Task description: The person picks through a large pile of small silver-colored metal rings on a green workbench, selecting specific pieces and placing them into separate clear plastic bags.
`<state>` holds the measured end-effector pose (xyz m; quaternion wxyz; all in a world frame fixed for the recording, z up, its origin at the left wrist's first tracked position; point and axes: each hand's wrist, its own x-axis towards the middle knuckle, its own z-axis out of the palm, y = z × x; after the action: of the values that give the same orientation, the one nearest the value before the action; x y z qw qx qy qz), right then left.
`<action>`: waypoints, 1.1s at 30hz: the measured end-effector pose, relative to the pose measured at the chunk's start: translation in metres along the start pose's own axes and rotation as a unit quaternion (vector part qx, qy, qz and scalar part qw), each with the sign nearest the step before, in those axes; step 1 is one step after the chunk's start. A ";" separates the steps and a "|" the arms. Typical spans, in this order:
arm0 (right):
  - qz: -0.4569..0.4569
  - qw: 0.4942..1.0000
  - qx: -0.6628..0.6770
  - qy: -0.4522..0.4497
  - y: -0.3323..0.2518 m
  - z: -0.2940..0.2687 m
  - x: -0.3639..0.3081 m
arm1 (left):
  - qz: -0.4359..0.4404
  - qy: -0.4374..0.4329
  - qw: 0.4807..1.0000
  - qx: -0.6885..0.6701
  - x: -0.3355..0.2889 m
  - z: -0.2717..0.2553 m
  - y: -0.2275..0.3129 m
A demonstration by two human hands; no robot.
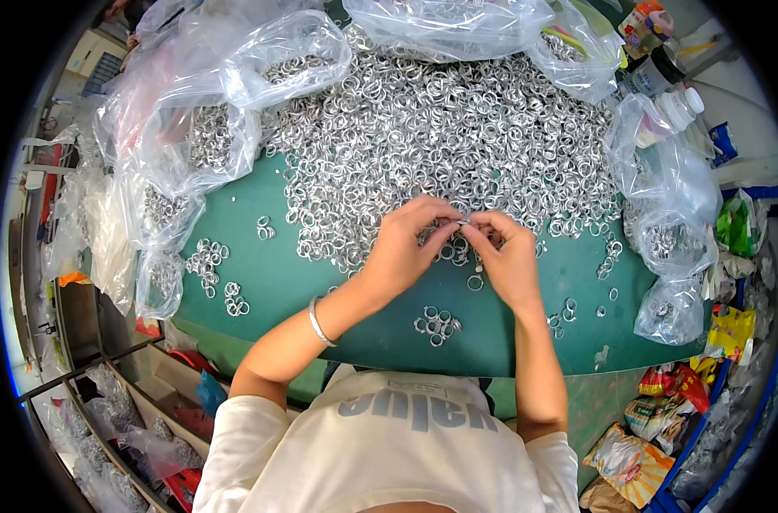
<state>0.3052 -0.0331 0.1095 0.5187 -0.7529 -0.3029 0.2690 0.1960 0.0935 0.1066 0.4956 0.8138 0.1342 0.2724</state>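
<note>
A broad heap of silver metal rings (457,128) covers the far and middle part of the green table (354,312). At the heap's near edge my left hand (410,239) and my right hand (504,256) meet, fingertips pinched together on a small silver ring (463,222). Both hands are closed on it; the fingers hide most of the ring. One loose ring (475,282) lies just below my hands, beside my right hand. Nearer to me sits a small cluster of rings (437,326). My left wrist wears a silver bangle (318,321).
Clear plastic bags with rings (209,137) line the left side, and more bags (667,248) stand at the right. Small ring groups (206,263) lie on the left of the table. Divided bins (106,402) stand lower left. Colourful packets (633,462) fill the lower right.
</note>
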 end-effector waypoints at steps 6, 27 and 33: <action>-0.158 0.963 -0.206 0.072 0.008 -0.017 -0.014 | -0.110 -0.005 0.994 -0.009 0.003 0.004 0.006; 0.082 0.966 0.233 -0.077 0.017 -0.017 -0.025 | -0.047 -0.140 0.989 -0.016 -0.007 0.004 0.017; 0.095 0.965 0.235 -0.061 0.017 -0.018 -0.033 | -0.245 -0.177 0.944 -0.131 -0.006 0.000 0.023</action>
<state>0.2986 -0.0729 0.1023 0.6339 -0.6170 -0.1892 0.4264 0.1897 0.0797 0.1247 0.6652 0.7187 0.2022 0.0091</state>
